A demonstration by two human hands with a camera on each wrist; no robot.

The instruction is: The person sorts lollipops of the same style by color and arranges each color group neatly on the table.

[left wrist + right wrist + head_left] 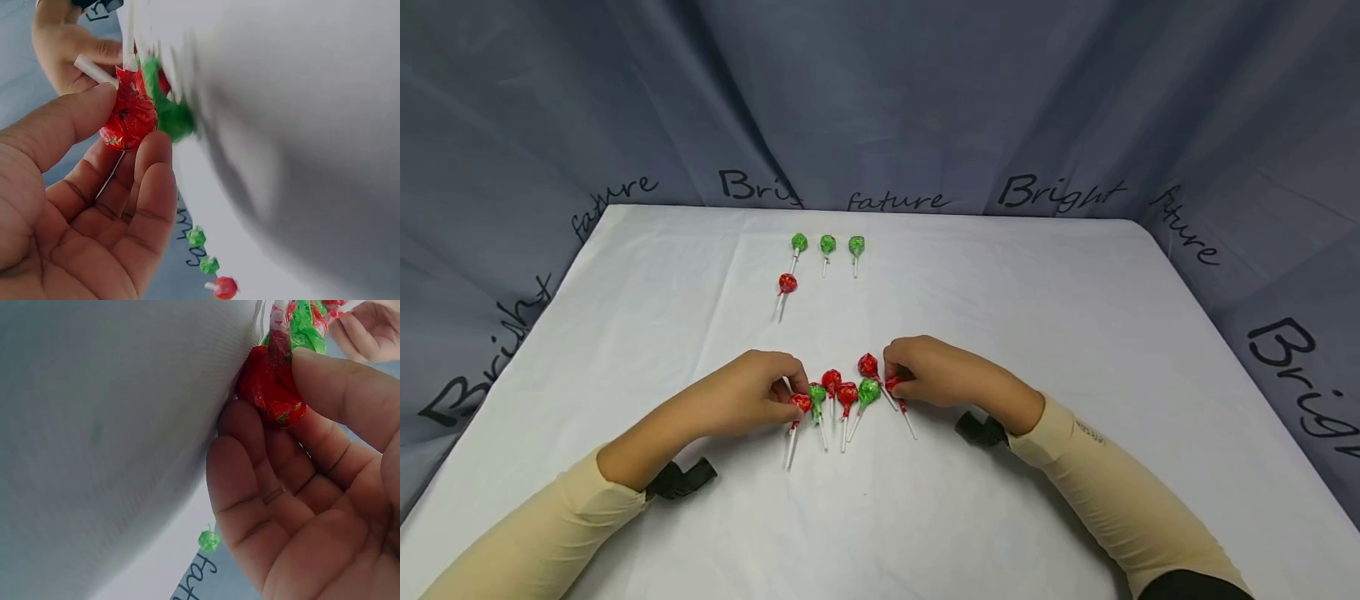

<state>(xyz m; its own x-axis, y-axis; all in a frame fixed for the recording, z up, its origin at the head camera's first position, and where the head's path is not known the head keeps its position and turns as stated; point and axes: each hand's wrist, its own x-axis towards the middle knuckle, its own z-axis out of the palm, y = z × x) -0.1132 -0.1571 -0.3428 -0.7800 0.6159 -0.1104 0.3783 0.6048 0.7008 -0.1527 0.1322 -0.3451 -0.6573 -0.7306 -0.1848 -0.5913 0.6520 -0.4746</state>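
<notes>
My left hand (748, 396) pinches a red-wrapped lollipop (129, 115) by its head, thumb on one side and fingertips on the other. At the right end of the cluster, my right hand (940, 371) pinches another red lollipop (272, 387) between thumb and fingers. Between the hands lie a green lollipop (817, 393), a red lollipop (831, 382), a second red one (847, 396), a second green one (868, 392) and a red one (868, 365) nearest the right hand. Their white sticks point toward me.
Farther back on the white-covered table (1037, 292) stand three green lollipops (827, 244) in a row. A red lollipop (787, 284) lies below the leftmost one, overlapping its stick. A grey curtain (880, 100) with printed lettering surrounds the table.
</notes>
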